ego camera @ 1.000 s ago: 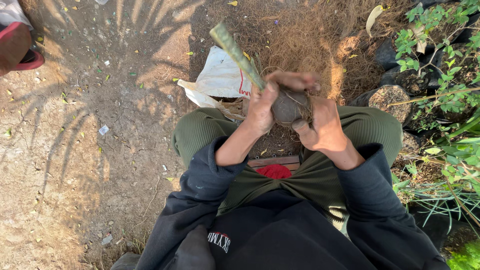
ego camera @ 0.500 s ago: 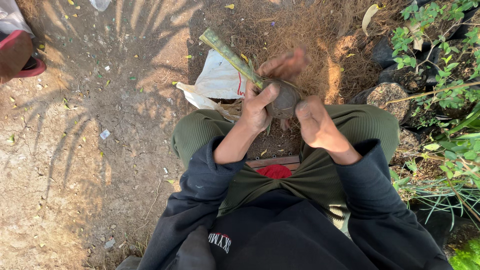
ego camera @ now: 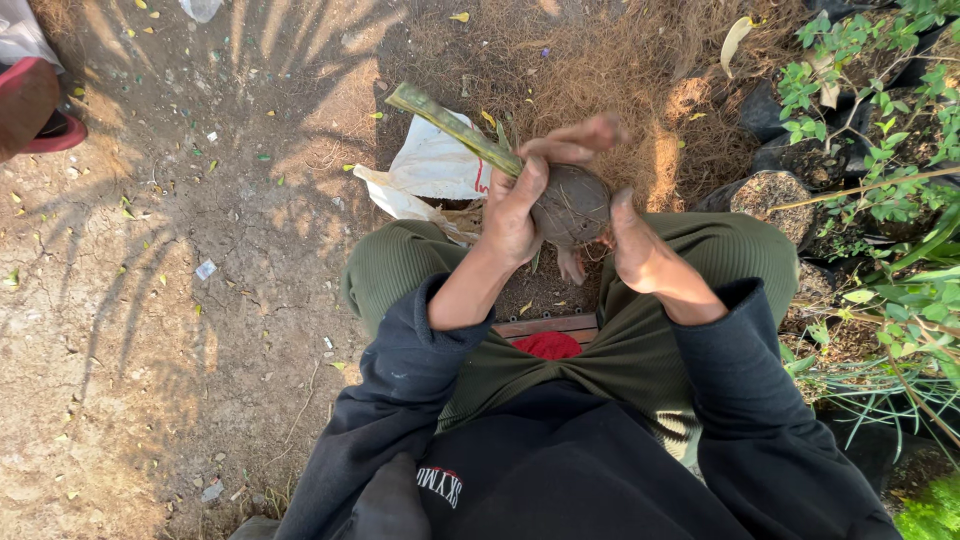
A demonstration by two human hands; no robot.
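The left hand [ego camera: 515, 210] clamps the green stalk [ego camera: 455, 128] where it meets the root ball [ego camera: 572, 203], fingers wrapped over the top of the ball. The right hand [ego camera: 640, 250] is open, its palm pressed flat to the ball's side. The ball sits above the knees, over the fibre pile [ego camera: 600, 70], near a white bag [ego camera: 430, 165]. The ball appears light, fibrous and crumbly; the stalk appears stiff. Support the ball from beneath and steady it at the stalk base.
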